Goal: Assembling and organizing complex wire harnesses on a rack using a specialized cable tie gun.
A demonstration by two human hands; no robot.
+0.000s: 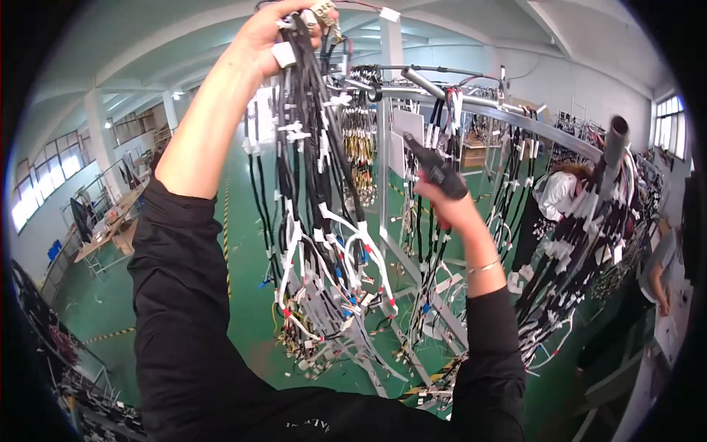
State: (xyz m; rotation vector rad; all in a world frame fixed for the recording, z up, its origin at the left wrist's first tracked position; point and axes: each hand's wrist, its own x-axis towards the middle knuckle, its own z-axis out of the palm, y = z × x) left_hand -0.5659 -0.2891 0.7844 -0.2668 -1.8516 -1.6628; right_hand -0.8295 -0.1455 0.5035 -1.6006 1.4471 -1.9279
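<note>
My left hand [261,38], raised high at the top, is closed around the upper end of a thick bundle of black wire harnesses [313,147]. White connectors and tags stick out beside its fingers. The bundle hangs down and fans out into white, red-tipped and blue-tipped branches with small connectors. Right of it, my right hand [451,210] grips a black gun-shaped tool [436,168] whose narrow tip points up and to the left. Its exact kind is hard to tell. A gap separates the tool from the held bundle.
A metal rack rail [501,114] curves behind my hands, with more black harnesses [515,162] hanging from it. An upright pipe end [617,132] juts up at the right. One person bends among the harnesses [560,193]; another person's arm [658,287] shows at far right. The floor [184,295] is green.
</note>
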